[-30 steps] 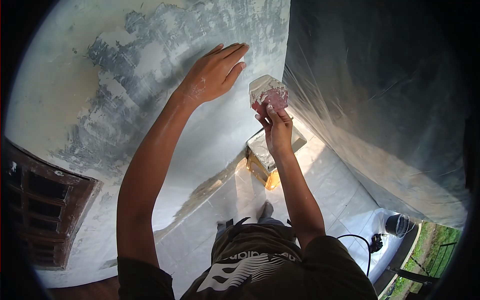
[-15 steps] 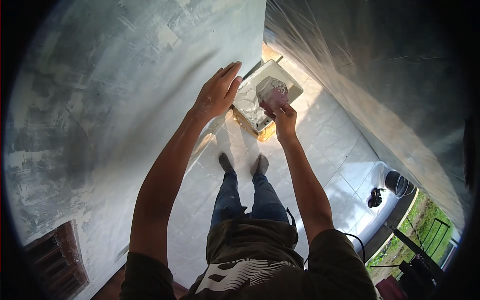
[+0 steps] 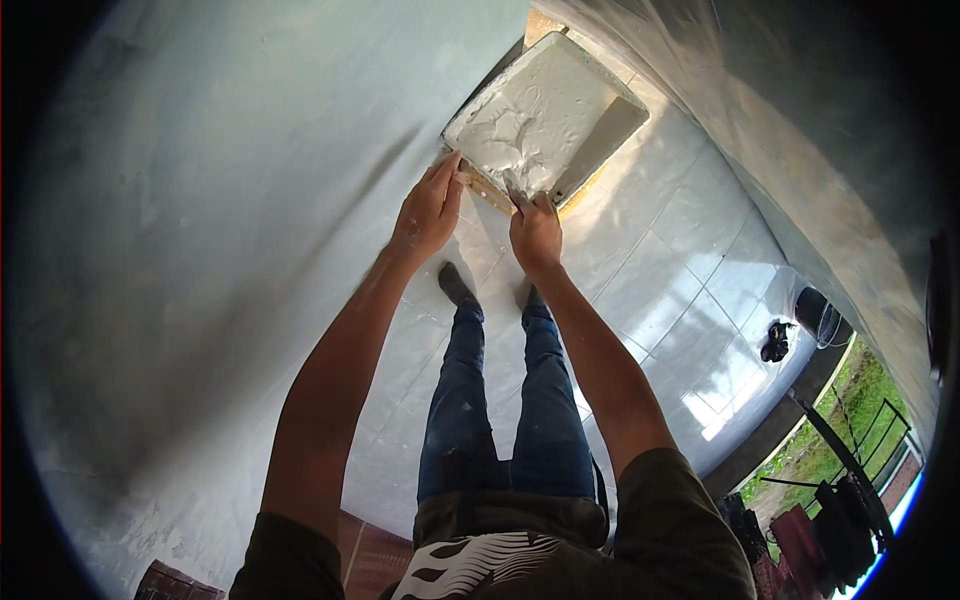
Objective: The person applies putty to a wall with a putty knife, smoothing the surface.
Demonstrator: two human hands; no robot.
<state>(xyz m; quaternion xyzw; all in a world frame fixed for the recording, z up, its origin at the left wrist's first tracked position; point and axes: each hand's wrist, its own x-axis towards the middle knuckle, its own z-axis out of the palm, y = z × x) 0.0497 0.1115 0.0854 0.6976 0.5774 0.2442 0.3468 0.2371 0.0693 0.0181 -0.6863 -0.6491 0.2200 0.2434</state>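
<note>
A square, pale tray (image 3: 626, 112) of smooth off-white putty (image 3: 545, 95) is at the top middle of the view. My right hand (image 3: 537, 238) is closed on a putty scraper (image 3: 513, 188) at the tray's near edge. Only a thin strip of the scraper shows, tilted into the putty, where the surface is scooped and ridged. Beside the tray's near left corner, my left hand (image 3: 428, 212) has its fingers stretched out, fingertips right at the rim. Nothing shows in that palm.
A pale plastered wall (image 3: 230, 200) rises on the left, with translucent sheeting (image 3: 800, 190) hanging on the right. Under the tray is a yellowish support (image 3: 487, 190). Tiled floor (image 3: 650, 290) lies below; a black bucket (image 3: 818, 312) and dark bundle (image 3: 777, 341) are at the right.
My view has tipped down from the wall toward the tray. My right hand has lowered the putty-smeared scraper from above the tray into the putty. My left hand stays near the tray's left side.
</note>
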